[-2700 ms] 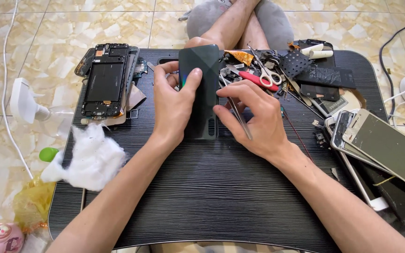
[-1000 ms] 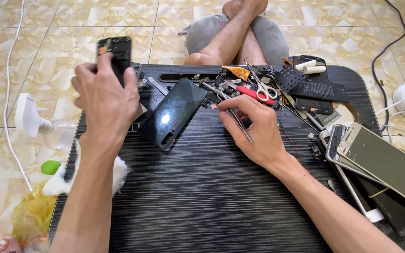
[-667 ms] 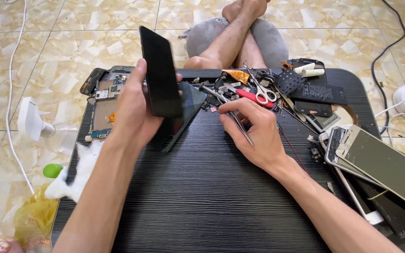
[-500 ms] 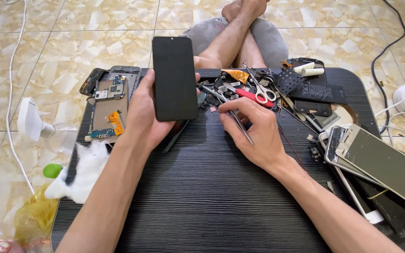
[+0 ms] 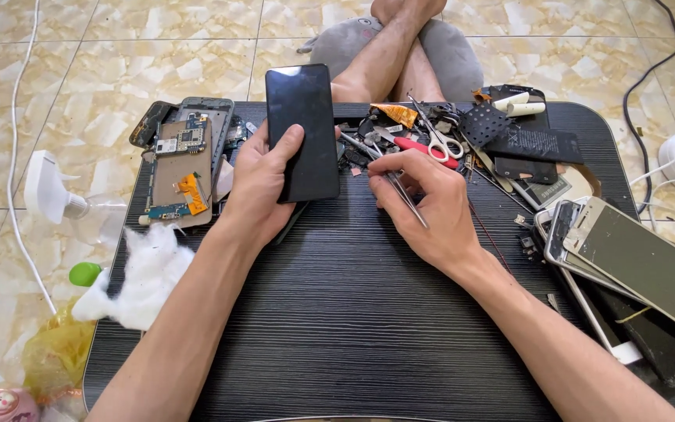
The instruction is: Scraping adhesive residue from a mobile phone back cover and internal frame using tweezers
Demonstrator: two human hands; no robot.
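Observation:
My left hand (image 5: 263, 184) holds a black smartphone (image 5: 301, 129) upright above the black table (image 5: 337, 328), its dark screen facing me. Under it another dark phone panel (image 5: 291, 223) lies on the table, mostly hidden by the hand. My right hand (image 5: 431, 207) rests on the table to the right and pinches metal tweezers (image 5: 400, 195) that point toward a pile of small parts (image 5: 369, 144).
An opened phone with bare circuit board (image 5: 185, 168) lies at far left. Red-handled scissors (image 5: 431, 144), black battery parts (image 5: 533, 148) and stacked phones (image 5: 634, 262) fill the right side. White cotton (image 5: 146, 273) sits at the left edge. Crossed legs (image 5: 392, 47) lie beyond the table.
My left hand picked a black phone up from the left pile and turned it upright with its screen toward me. The right hand has stayed put with the tweezers.

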